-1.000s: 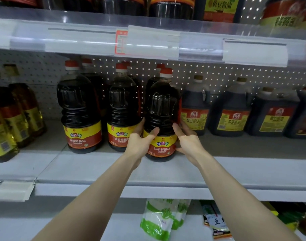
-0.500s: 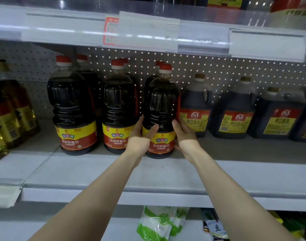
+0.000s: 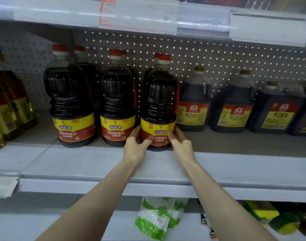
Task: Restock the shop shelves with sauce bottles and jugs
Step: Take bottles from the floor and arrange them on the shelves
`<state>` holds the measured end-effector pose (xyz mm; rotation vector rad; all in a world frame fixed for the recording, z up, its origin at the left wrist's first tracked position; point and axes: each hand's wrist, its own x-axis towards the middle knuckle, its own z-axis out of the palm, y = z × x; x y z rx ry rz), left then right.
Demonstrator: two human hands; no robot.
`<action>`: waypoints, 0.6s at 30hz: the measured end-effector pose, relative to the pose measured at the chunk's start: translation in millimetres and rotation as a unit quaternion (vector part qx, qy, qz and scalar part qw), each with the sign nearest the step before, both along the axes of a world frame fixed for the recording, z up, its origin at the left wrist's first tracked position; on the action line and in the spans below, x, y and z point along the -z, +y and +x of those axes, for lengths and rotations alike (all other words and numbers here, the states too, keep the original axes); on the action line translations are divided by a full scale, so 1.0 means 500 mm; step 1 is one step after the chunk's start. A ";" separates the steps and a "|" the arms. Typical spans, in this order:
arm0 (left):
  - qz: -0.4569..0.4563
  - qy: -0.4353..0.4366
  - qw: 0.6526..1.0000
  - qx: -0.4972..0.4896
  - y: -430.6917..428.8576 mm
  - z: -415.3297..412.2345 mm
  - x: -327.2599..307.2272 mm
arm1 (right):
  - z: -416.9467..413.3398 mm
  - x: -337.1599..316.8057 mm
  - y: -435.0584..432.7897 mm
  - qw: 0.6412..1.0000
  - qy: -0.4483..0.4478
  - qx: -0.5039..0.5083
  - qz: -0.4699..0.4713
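White shop shelf (image 3: 218,171) with a dotted pegboard (image 3: 218,54) behind it fills the view. On it, a little back from the front edge, stands the bottle (image 3: 159,94): upright, red-capped, full of dark sauce, with a yellow and red label low on its body. Both hands hold it at the label. The left hand (image 3: 134,146) curls round its left side with the thumb laid across the label's front. The right hand (image 3: 181,145) wraps the right side, thumb on the label's front and fingers going out of sight behind. The bottle's base looks to sit on the shelf.

Just left of it stands the middle bottle (image 3: 116,98) of the same kind, and further left the left bottle (image 3: 68,94), both upright with labels facing out. Behind each of the three another red cap (image 3: 79,49) shows, so a second row stands at the back.

Just beside the bottle on its right is a row of squat dark jugs (image 3: 192,101) with tan caps and red and yellow labels, set deeper on the shelf. At the far left stand golden oil bottles (image 3: 13,101).

Above, the next shelf's clear rail (image 3: 201,23) carries white price tags. Below, green and white bags (image 3: 154,221) lean on the lower shelf, with yellow packs (image 3: 263,213) to their right.
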<state>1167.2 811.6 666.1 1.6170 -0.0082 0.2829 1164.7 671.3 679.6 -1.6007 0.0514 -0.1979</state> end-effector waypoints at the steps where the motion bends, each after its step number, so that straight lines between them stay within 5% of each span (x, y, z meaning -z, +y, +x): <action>1: 0.004 0.003 1.000 -0.002 0.001 0.002 0.003 | 0.000 0.002 0.002 1.000 0.000 0.000 -0.007; 18: 0.011 0.004 1.000 -0.011 0.004 0.009 0.021 | -0.005 0.015 -0.009 1.000 -0.004 0.014 -0.023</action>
